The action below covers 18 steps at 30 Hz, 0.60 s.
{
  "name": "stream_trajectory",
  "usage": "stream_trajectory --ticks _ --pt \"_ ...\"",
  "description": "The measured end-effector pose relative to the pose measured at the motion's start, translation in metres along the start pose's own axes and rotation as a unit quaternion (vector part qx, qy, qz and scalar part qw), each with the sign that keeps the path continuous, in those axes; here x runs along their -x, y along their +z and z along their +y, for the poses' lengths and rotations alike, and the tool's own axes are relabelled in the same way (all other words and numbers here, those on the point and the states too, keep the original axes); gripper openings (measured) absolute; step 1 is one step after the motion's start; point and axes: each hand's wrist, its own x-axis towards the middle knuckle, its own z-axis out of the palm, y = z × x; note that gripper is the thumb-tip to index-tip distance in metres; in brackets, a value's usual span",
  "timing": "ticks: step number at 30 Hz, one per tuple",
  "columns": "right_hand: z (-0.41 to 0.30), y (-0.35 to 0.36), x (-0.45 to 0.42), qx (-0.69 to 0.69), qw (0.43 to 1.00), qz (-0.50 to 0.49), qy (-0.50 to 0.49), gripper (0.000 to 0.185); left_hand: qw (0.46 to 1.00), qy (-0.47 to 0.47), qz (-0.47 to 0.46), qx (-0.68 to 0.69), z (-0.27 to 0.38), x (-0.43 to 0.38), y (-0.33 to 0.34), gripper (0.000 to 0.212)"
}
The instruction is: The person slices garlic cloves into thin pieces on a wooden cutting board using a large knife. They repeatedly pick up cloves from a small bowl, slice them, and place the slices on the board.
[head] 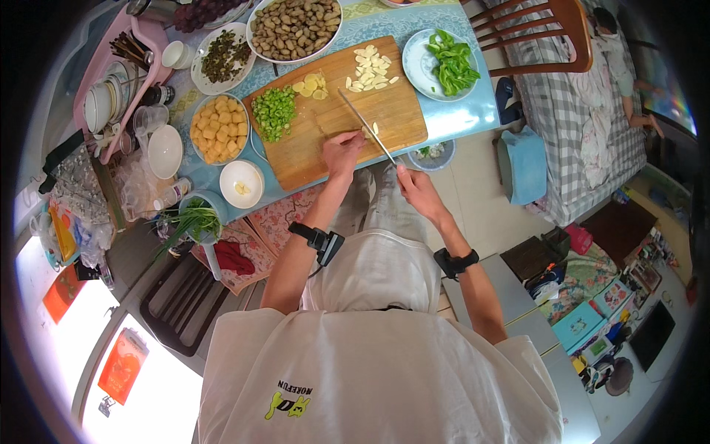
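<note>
My right hand [417, 191] grips the handle of a kitchen knife [366, 125], whose blade slants up and left across a wooden cutting board [310, 147]. Left of the blade, my left hand [341, 154] rests on the board, its bent fingertips pinching a small piece of garlic [365, 132], partly hidden. A garlic slice [375, 128] lies just right of the blade. Toward the board's far edge is a spread of garlic slices [370, 69]. Yellowish round slices, perhaps ginger [310, 86], and a heap of chopped green pepper [274, 114] occupy the left side.
Right of the board stands a plate [413, 64] of green peppers [452, 64]. Leftward are a bowl of yellow cubes [219, 129], a white bowl with garlic [242, 183] and a pot of scallions [202, 219]. Peanuts [294, 28] fill a far bowl. A person [615, 61] is on the bed.
</note>
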Motion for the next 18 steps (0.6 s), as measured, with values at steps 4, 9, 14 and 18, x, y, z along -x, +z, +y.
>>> stream_trajectory --ticks 4,9,14,18 --pt "-0.005 0.002 -0.001 0.024 1.000 0.003 0.006 0.067 1.000 0.008 0.006 -0.005 0.000 0.002 0.001 0.025" --pt "-0.004 0.001 0.000 0.049 0.999 0.005 -0.007 0.068 1.000 0.010 0.009 -0.014 0.003 0.004 0.003 0.025" --pt "-0.001 -0.003 0.008 0.098 0.995 0.014 -0.020 0.068 0.999 0.025 0.015 -0.027 -0.001 0.003 0.003 0.023" --pt "0.006 -0.006 0.017 0.115 0.993 0.018 -0.015 0.066 0.999 0.039 0.026 0.001 -0.008 0.002 0.005 0.020"
